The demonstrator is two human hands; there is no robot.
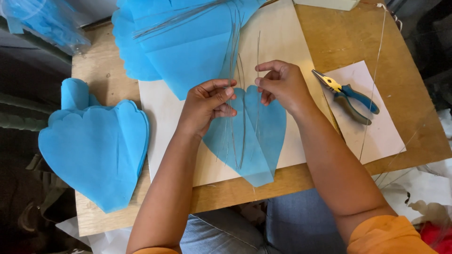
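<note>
At the centre of the frame a blue petal-shaped paper [256,136] lies on a pale board [160,113] — thin wires [242,117] run down it. The left hand [205,106] pinches a wire at the petal's top; the right hand [281,83] pinches another beside it. Pliers [348,96] rest at right, a stack of blue petals [96,148] at left.

At about eleven o'clock I see one package: a clear plastic bag stuffed with blue tissue paper [44,21], crumpled and glossy, lying past the far left corner of the wooden desk [329,37]. I spot no labels, signs or screens.
</note>
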